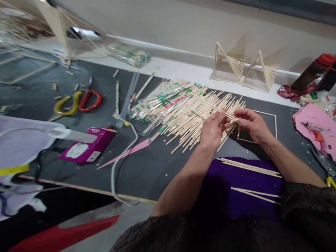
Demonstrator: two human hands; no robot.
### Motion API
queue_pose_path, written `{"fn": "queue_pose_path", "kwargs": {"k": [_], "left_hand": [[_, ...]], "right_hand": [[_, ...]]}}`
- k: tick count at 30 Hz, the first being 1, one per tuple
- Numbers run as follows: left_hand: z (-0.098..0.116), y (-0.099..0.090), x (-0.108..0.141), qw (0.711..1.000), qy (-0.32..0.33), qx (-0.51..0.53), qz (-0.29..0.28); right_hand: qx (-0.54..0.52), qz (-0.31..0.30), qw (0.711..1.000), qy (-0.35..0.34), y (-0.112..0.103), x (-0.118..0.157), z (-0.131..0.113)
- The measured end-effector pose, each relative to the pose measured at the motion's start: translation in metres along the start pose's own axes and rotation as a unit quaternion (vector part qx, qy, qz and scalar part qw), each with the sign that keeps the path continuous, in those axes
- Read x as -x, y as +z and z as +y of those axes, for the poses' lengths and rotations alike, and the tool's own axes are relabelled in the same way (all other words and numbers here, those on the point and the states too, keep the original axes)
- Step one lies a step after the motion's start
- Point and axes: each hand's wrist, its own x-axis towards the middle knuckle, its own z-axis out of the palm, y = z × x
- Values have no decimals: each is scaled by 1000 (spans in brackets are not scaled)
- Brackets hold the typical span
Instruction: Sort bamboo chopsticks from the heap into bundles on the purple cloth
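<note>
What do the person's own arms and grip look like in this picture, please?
The left grip and right grip are human and ungloved, with no watch or bracelet visible. The left forearm and right forearm are bare. Above them, the left sleeve and right sleeve are dark, nearly black, with a crinkled, line-patterned surface.

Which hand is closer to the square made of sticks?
The right hand. It covers part of the stick square in this view; the left hand is off to the square's left.
</note>
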Motion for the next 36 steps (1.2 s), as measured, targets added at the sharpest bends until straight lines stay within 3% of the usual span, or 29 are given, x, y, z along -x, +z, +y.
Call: {"fn": "queue_pose_path", "kwargs": {"k": [9, 15, 25, 32, 36], "left_hand": [[-1, 0, 1, 999, -17, -21, -25], [0, 0, 0, 999, -39, 3, -15], [-5, 0, 1, 998, -53, 15, -29], [-5, -5, -3, 1000, 29, -11, -5], [-2, -8, -7, 998, 65, -27, 6]], "right_hand": [[-40, 8, 999, 29, -3, -2, 5], [-110, -25, 991, 74, -4, -5, 7], [-55, -18, 996, 60, 1, -1, 4], [100, 60, 993, -4, 1, -2, 3], [79, 51, 995, 30, 0, -1, 2]]}}
